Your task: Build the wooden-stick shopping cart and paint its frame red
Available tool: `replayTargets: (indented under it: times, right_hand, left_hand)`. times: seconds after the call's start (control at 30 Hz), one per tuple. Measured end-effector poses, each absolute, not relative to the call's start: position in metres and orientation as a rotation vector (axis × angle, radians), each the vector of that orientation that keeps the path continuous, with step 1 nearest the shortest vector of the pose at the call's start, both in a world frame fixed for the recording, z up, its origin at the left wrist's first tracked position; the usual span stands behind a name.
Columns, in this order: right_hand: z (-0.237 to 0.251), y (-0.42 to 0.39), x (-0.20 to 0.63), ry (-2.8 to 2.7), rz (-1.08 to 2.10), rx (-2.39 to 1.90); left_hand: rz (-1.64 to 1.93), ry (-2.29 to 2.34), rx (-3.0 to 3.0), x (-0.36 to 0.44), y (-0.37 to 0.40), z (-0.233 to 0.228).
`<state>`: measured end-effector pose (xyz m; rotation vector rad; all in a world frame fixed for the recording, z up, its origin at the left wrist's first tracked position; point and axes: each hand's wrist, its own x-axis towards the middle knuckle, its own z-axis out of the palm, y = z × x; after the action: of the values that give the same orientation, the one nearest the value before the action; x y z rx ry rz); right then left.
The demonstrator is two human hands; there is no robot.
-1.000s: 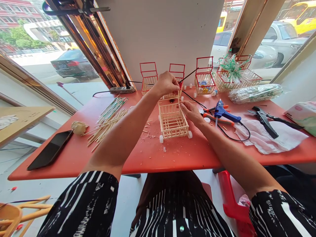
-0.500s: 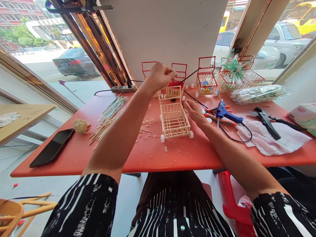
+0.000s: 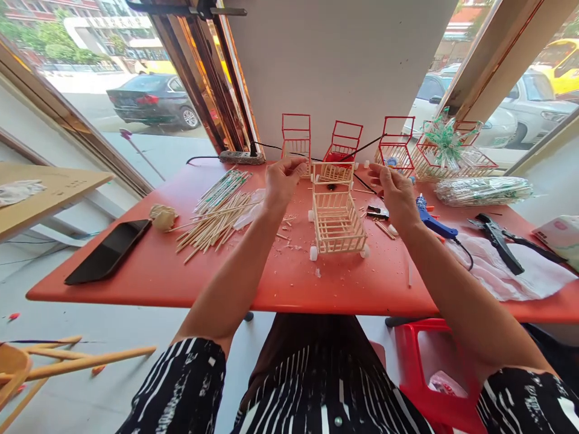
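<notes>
A small cart of pale wooden sticks [image 3: 337,220] with white wheels stands in the middle of the red table [image 3: 289,289]. My left hand [image 3: 281,182] hovers just left of the cart's far end, fingers loosely curled, with nothing seen in them. My right hand [image 3: 394,191] hovers just right of that end, fingers apart and empty. Neither hand touches the cart. A blue glue gun [image 3: 432,222] lies under and beside my right wrist.
Three stick carts with red handles [image 3: 344,141] line the table's back edge, by a power strip [image 3: 242,158]. Loose sticks [image 3: 217,217] and a black phone [image 3: 108,250] lie at the left. A black tool [image 3: 500,241] on white cloth [image 3: 520,277] and bagged sticks [image 3: 484,190] lie right.
My left hand came down from above the back carts to the cart's left side. My right hand lifted off the cart and moved right. The view shifted left.
</notes>
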<state>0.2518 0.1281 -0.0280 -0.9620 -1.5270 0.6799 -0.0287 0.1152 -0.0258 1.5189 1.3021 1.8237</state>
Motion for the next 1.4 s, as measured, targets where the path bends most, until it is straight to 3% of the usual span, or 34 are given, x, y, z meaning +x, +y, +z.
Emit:
replayTargets:
  times: [0.37,0.7,1.4]
  right_hand:
    - [-0.023,0.155,0.222,-1.564,0.698,-0.938]
    - [-0.020,0.153,0.208,-1.561,0.824,-0.863]
    - [-0.028,0.163,0.196,-1.520,0.742,-0.901]
  left_hand:
    - [1.859,1.249,1.778,-0.022,0.119,-0.039]
    - [1.921,1.181,1.755,-0.014,0.130,-0.041]
    - [1.909,1.212,1.570,-0.004,0.116,-0.027]
